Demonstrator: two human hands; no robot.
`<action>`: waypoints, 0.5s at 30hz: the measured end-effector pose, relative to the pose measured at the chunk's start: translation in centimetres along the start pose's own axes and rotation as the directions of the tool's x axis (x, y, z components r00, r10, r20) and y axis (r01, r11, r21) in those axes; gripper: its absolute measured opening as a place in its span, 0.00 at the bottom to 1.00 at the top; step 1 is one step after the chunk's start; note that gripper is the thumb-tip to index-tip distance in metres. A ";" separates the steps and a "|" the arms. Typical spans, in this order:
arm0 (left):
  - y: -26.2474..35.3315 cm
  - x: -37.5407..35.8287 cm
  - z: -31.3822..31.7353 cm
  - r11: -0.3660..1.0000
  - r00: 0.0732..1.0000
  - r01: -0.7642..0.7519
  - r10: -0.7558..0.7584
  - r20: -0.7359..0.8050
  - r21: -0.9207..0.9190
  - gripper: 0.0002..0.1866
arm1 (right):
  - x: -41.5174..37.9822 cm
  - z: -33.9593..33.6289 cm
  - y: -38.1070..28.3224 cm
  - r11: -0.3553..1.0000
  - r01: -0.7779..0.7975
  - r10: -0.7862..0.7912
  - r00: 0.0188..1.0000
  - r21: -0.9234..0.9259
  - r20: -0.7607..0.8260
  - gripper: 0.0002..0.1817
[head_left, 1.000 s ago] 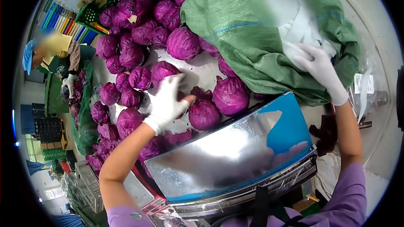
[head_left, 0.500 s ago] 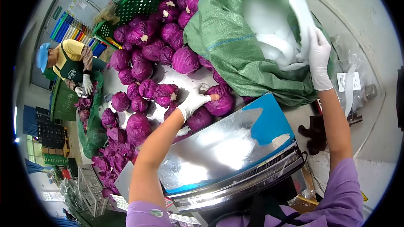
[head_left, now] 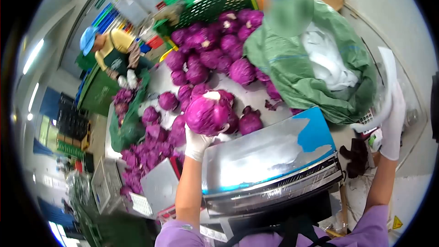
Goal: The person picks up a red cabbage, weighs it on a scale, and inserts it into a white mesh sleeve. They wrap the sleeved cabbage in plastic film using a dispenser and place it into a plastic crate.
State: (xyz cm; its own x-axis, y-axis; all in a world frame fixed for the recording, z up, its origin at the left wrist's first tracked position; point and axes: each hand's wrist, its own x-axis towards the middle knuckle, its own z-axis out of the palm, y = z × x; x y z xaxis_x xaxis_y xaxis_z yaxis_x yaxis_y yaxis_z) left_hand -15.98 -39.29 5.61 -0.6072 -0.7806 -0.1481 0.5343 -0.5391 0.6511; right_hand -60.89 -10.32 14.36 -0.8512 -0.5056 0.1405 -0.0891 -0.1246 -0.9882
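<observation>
In my gloved left hand (head_left: 196, 145) a purple cabbage (head_left: 208, 115) is held up above the table, its pale cut stem end facing upward. The palm supports it from below, and most of the fingers are hidden behind it. Far to the right, my gloved right hand (head_left: 394, 121) grips a long white foam sleeve (head_left: 389, 71), which hangs in a curve around the fingers. A green woven sack (head_left: 290, 75) stands open between the hands, with more white sleeves (head_left: 327, 57) inside. Several other purple cabbages (head_left: 242, 72) lie behind the held one.
A metal-topped machine (head_left: 260, 155) with a blue corner stands in front of me. Loose purple leaves (head_left: 146, 158) are heaped at left, near a grey crate (head_left: 106, 185). A green perforated crate (head_left: 212, 2) stands behind the cabbages. A co-worker (head_left: 112, 55) works at far left.
My left hand has lifted a cabbage off the table. My right hand has moved away from the sack, down and right, carrying the white sleeve. The view has shifted left.
</observation>
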 end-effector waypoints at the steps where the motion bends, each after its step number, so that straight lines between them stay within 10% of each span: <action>1: 0.0 -2.6 -0.5 0.959 0.995 0.082 -0.065 0.072 -0.273 0.52 | -0.3 -1.2 0.0 1.000 -0.030 0.030 0.998 -0.004 0.058 0.20; 5: -1.8 -12.1 -2.8 0.709 0.993 0.115 -0.061 0.102 -0.696 0.57 | -4.7 1.3 -1.0 1.000 -0.016 0.016 0.999 -0.009 0.031 0.21; 8: -2.6 -17.6 -4.1 0.663 0.992 0.075 0.027 0.125 -0.745 0.55 | -11.2 8.5 -5.8 0.981 0.184 -0.191 0.975 0.064 0.114 0.28; 11: -1.3 -22.2 -5.9 0.697 0.996 -0.055 -0.016 -0.093 -0.715 0.52 | -12.2 7.2 -5.3 0.999 0.014 -0.032 0.898 0.044 0.439 0.35; 12: -0.2 -23.8 -5.4 0.783 0.981 -0.146 0.037 -0.189 -0.604 0.50 | -12.3 6.6 -4.8 0.995 -0.092 0.093 0.762 -0.034 0.641 0.36; 15: 2.8 -27.8 -10.7 0.894 0.810 -0.378 0.445 -0.383 0.240 0.45 | -15.8 9.7 -4.0 0.983 -0.173 0.102 0.787 0.059 0.608 0.27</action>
State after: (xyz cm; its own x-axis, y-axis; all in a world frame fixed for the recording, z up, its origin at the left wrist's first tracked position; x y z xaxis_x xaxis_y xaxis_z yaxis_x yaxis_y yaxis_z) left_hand 8.69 -22.51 3.53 -0.0287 -0.9929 -0.1156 0.5661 -0.1115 0.8168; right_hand -42.09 -10.07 16.72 -0.3643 -0.9301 0.0471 0.0904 -0.0857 -0.9922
